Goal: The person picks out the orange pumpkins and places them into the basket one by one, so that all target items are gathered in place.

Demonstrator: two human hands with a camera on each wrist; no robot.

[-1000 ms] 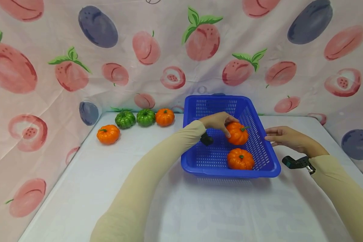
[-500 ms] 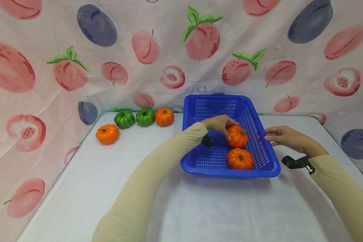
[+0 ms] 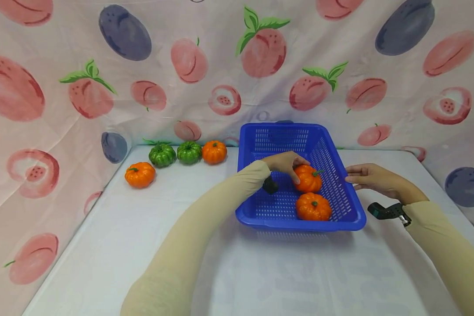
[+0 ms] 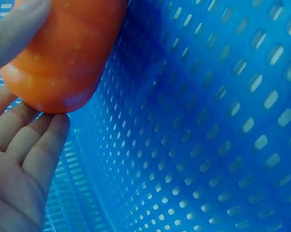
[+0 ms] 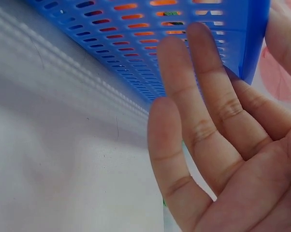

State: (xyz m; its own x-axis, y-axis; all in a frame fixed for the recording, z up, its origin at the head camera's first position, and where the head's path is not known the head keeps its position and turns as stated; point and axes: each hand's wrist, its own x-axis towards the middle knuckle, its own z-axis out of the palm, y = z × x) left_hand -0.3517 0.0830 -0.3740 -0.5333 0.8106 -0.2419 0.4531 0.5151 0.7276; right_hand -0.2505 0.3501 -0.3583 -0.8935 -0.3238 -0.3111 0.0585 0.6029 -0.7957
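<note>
In the head view my left hand (image 3: 286, 163) reaches into the blue plastic basket (image 3: 300, 225) and holds an orange pumpkin (image 3: 309, 180) with a green stem. The left wrist view shows the thumb on one side of this pumpkin (image 4: 68, 53) and the fingertips under its lower end, near the perforated wall. A second orange pumpkin (image 3: 314, 207) sits just in front of it, in the basket's near right corner. My right hand (image 3: 375, 179) is at the basket's right rim. Its thumb is over the rim and its fingers (image 5: 177, 67) lie along the outer wall.
Two green pumpkins (image 3: 162, 155) (image 3: 189, 152) and an orange pumpkin (image 3: 214, 152) stand in a row along the table's back edge, left of the basket. Another orange pumpkin (image 3: 140, 174) sits before them, farther left. A fruit-print cloth (image 3: 260, 96) hangs behind the white table (image 3: 276, 272).
My left hand has lowered the held pumpkin and brought it toward me, close to the other pumpkin in the basket. The right hand stays at the rim.
</note>
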